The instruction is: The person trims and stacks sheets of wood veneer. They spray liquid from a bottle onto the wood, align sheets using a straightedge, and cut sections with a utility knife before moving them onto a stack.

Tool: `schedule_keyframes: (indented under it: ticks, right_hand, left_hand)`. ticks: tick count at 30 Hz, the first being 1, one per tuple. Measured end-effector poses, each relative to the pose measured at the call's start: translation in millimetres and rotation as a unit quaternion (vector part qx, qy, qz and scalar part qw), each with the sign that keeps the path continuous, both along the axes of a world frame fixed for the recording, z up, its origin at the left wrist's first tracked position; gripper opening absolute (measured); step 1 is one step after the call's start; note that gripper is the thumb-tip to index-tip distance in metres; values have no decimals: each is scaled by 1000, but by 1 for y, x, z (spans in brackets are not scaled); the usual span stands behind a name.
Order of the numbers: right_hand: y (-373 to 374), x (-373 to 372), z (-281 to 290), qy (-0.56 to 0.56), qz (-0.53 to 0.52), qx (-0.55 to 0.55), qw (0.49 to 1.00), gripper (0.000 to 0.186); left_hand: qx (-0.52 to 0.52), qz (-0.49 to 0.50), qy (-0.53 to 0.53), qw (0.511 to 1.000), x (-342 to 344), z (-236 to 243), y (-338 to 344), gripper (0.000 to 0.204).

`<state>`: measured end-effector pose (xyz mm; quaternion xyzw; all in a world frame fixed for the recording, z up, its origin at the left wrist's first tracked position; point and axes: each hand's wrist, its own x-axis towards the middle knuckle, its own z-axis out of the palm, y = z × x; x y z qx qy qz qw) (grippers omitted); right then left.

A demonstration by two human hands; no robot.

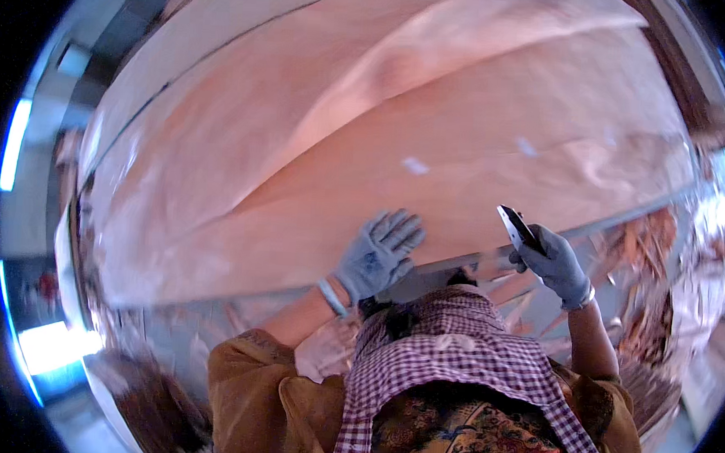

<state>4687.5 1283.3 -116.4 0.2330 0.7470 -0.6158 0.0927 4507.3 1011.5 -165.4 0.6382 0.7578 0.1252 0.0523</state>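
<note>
My left hand (pixel 380 252), in a grey glove, is open with fingers extended over the near part of a large pinkish-tan sheet (pixel 482 126); whether it presses on it is unclear. My gloved right hand (pixel 555 268) is closed on a black and silver cutter (pixel 517 226), held with its tip up near the sheet's right front edge. A long raised fold runs diagonally across the sheet. Small pale patches (pixel 415 165) lie on its surface, slightly blurred.
The sheet's straight front edge runs just before my body in a checked apron (pixel 446 354). Torn strips and scraps (pixel 644 241) lie below that edge, especially at right. Dark brown piles (pixel 133 378) sit at lower left. A dark ledge (pixel 674 71) borders the upper right.
</note>
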Motion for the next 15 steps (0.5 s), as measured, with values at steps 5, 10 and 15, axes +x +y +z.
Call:
schedule_keyframes:
  ticks: [5,10,15]
  right_hand:
    - [-40,-29,7,37,99,-32,994,19]
    - [4,-77,-37,7,125,-139,982,17]
    - [15,-137,-68,-22,109,-50,993,13]
  left_hand:
    - [-79,211,11,974,47,42,-94,57]
    - [-7,315,54,947,66,-3,-18,58]
    - [13,333,58,941,48,-45,26,57]
